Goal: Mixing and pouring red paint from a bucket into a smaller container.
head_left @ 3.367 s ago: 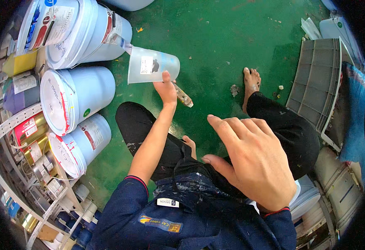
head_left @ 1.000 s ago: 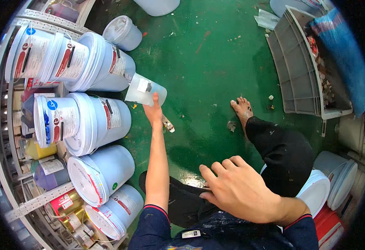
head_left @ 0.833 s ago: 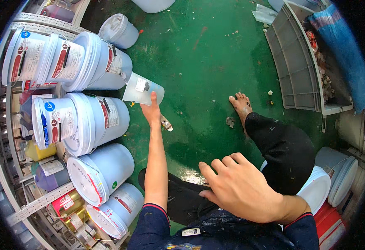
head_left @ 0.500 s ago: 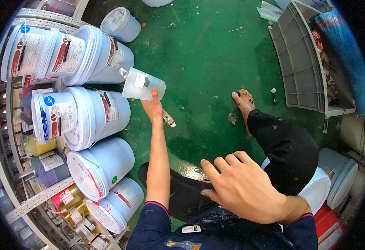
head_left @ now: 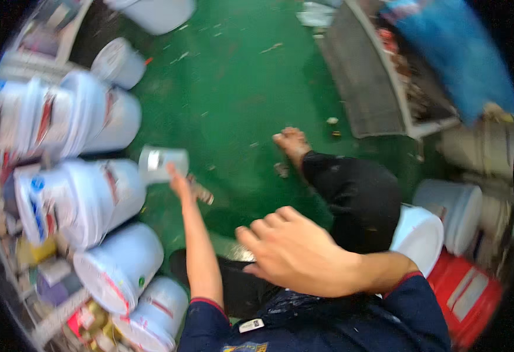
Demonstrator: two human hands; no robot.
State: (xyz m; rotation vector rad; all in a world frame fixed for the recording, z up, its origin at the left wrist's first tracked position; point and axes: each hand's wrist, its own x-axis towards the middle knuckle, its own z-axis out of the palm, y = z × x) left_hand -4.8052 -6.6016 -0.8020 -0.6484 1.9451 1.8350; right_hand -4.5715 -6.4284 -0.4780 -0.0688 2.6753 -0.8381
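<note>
My left hand (head_left: 177, 182), reaching out low over the green floor, grips a translucent plastic cup (head_left: 164, 165) with a white label. A stained stick-like object (head_left: 201, 190) pokes out beside it; whether I hold it too, I cannot tell. The cup is close to white buckets (head_left: 116, 193) on my left. My right hand (head_left: 286, 252) hovers over my lap, back upward, its fingers loosely bent and apart, with nothing visible in them. The picture is smeared by motion.
Lidded buckets and a metal rack (head_left: 60, 308) with containers line the left. At upper right are a grey crate (head_left: 359, 88) holding scraps and a blue sack (head_left: 444, 53). A red container (head_left: 462, 293) and more buckets (head_left: 447, 217) sit at lower right. My bare foot (head_left: 292, 144) is on the floor.
The view has swung and blurred since half a second ago. The cup and my left hand appear further down and left, my right hand further left. The left hand still holds the cup.
</note>
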